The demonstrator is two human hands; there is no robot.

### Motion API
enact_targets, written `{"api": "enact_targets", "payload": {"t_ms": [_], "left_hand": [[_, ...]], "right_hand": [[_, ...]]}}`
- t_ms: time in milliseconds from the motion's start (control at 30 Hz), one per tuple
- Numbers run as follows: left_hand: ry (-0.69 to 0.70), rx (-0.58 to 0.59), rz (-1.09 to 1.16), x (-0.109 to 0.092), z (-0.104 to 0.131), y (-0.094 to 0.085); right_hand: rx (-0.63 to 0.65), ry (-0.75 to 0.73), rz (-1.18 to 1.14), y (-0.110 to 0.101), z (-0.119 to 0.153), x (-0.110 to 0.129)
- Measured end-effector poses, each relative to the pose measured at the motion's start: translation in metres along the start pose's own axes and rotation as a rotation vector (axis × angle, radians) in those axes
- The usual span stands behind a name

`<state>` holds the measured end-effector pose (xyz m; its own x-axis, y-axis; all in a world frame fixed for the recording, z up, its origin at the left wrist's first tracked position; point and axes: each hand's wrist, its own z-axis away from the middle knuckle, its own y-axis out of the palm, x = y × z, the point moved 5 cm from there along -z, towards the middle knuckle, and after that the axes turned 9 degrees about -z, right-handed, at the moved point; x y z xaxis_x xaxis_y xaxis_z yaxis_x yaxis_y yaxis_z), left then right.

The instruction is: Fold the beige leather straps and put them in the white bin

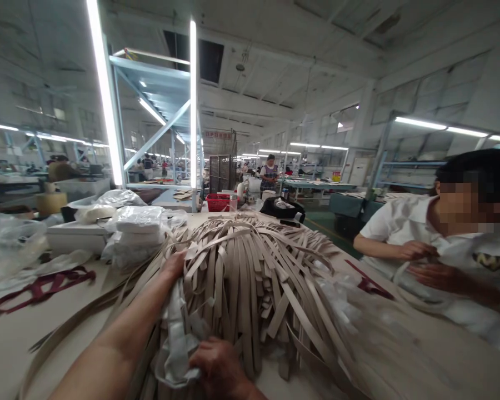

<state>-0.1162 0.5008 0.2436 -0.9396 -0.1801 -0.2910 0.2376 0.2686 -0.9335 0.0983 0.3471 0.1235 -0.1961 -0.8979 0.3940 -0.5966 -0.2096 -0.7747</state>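
Observation:
A big heap of beige fabric straps [237,278] lies on the table in front of me, many ends hanging toward me. At the heap's left side is my left hand [175,264], fingers closed by a small white piece and partly hidden. Lower down, my right hand [216,361] is curled around the lower edge of a crumpled whitish plastic-like strip [175,339]. This strip runs upward along the straps to just below my left hand. Its exact kind is blurred.
On the left stand plastic-wrapped packs [139,222] and dark red straps [45,286]. Behind the heap are a red basket [220,203] and a black bag [282,208]. A co-worker [437,244] in white handles a pale strap at the right. Clear plastic [341,300] lies beside the heap.

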Motion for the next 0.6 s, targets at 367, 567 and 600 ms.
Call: {"api": "enact_targets", "payload": {"t_ms": [367, 567, 600], "left_hand": [[-0.224, 0.012, -0.067, 0.016, -0.003, 0.010], [-0.273, -0.036, 0.016, 0.020, -0.011, 0.013], [-0.274, -0.057, 0.037, 0.021, -0.010, 0.013]], "right_hand": [[0.042, 0.045, -0.103, -0.035, -0.003, 0.026], [0.044, 0.060, -0.125, -0.039, -0.001, 0.029], [0.044, 0.062, -0.125, -0.039, -0.001, 0.029]]}}
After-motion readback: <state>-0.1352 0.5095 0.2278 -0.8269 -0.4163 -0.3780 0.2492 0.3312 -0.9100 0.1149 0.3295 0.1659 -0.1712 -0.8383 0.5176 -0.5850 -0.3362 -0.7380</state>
